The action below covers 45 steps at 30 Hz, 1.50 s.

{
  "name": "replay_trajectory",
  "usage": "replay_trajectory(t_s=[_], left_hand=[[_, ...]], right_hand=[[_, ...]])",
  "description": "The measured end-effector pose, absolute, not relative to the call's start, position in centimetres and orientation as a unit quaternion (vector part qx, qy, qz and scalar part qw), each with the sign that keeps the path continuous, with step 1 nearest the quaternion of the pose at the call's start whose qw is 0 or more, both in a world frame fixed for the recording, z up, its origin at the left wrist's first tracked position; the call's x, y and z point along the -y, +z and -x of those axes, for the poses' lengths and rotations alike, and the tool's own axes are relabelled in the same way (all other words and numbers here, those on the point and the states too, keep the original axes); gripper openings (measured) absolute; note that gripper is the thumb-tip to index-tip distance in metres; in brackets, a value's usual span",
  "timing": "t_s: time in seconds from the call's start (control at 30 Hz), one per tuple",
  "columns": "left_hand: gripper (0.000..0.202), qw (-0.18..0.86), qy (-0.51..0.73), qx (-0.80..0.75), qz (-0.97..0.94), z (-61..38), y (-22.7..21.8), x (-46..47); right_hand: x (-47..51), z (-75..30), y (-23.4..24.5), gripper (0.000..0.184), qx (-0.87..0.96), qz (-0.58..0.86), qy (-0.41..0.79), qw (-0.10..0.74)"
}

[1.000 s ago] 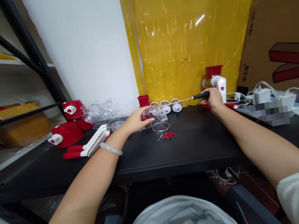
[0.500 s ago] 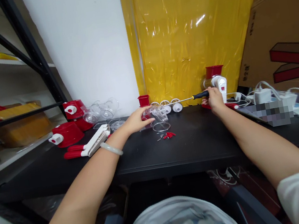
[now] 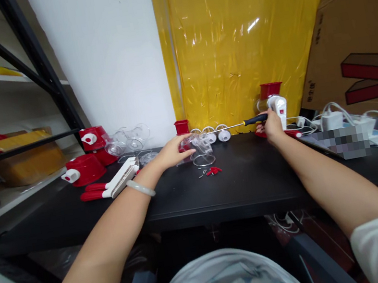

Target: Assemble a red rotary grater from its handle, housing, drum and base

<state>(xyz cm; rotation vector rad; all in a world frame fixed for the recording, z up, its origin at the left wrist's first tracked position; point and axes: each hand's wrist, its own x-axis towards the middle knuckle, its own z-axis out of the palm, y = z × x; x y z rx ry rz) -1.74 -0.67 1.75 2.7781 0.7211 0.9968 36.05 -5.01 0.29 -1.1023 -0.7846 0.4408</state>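
On my right hand (image 3: 272, 126) the fingers are clamped round the black-and-yellow handle of a screwdriver (image 3: 248, 122). Its thin metal shaft runs level to the left, above the desk (image 3: 251, 184), with the tip near the row of small white rollers (image 3: 217, 134) at the back edge. On my left hand (image 3: 172, 153) the fingers are curled against the left side of a clear plastic housing (image 3: 201, 143), gripping it where it sits on the desk. The housing lies between my two hands, touching the left one and well apart from the right; the screwdriver tip is just above and to its right.

A metal ring (image 3: 203, 160) lies flat just in front of the housing, and a small red part with a few screws (image 3: 212, 171) sits nearer me. A red cup (image 3: 181, 126) stands behind my left hand. An assembled red-and-white grater (image 3: 275, 103) stands just behind my right hand. A pale bracelet (image 3: 140, 188) circles my left wrist, beside a white-and-red handle piece (image 3: 117, 182) and red bases (image 3: 84, 168). White cables and chargers (image 3: 354, 124) crowd the desk's right end.
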Motion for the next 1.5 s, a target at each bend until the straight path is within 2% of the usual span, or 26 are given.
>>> replay_trajectory(t_s=[0.13,0.47,0.8,0.97,1.27,1.4,1.5], left_hand=[[0.062,0.051,0.327,-0.236,-0.914,1.8,1.7,0.6],[0.062,0.053,0.325,-0.237,-0.914,1.7,1.9,0.9],[0.062,0.049,0.328,-0.240,-0.912,1.7,1.8,0.8],[0.062,0.052,0.327,-0.241,-0.912,1.7,1.9,0.9],[0.062,0.056,0.329,-0.244,-0.911,1.7,1.8,0.9],[0.062,0.056,0.328,-0.241,-0.912,1.7,1.8,0.9],[0.063,0.057,0.325,-0.242,-0.913,1.7,1.8,0.8]], right_hand=[[5.3,-35.8,0.4,0.027,0.344,0.486,0.238,0.768],[4.4,-36.3,0.1,0.016,0.356,0.498,0.197,0.765],[4.3,-36.5,-0.1,0.035,0.383,0.505,0.166,0.756],[5.2,-35.8,0.7,0.050,0.330,0.497,0.251,0.762],[5.0,-35.7,0.6,0.019,0.323,0.492,0.248,0.770],[4.5,-36.0,0.2,0.018,0.348,0.493,0.228,0.764],[4.1,-36.5,-0.2,0.030,0.373,0.488,0.203,0.763]])
